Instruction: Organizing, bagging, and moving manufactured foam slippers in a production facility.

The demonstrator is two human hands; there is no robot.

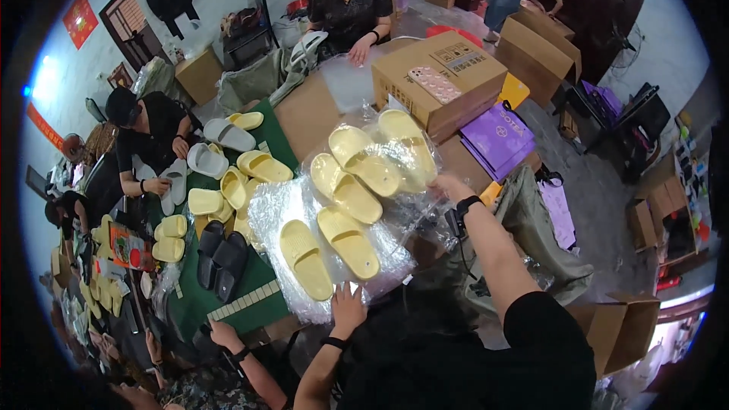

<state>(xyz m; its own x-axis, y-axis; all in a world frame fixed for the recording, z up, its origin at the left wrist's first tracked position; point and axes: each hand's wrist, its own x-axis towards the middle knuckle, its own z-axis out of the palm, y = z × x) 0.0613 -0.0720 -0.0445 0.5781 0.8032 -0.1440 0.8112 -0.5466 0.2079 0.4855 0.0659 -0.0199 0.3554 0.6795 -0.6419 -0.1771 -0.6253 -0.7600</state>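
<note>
1. The left hand (348, 305) lies flat with fingers spread on the near edge of the clear plastic sheets (281, 216).
2. The right hand (448, 184) reaches out and pinches a clear bag holding a pair of yellow slides (380, 153), lifted above the table.
3. Another bagged-looking pair (345, 196) lies just beside it; two yellow slides (326, 247) rest on the plastic, apparently not yet bagged.
4. More loose slides (231, 182), yellow, grey and black, wait on the green mat (250, 288), so much packing seems left.
5. A cardboard box (440, 76) stands beyond.
</note>
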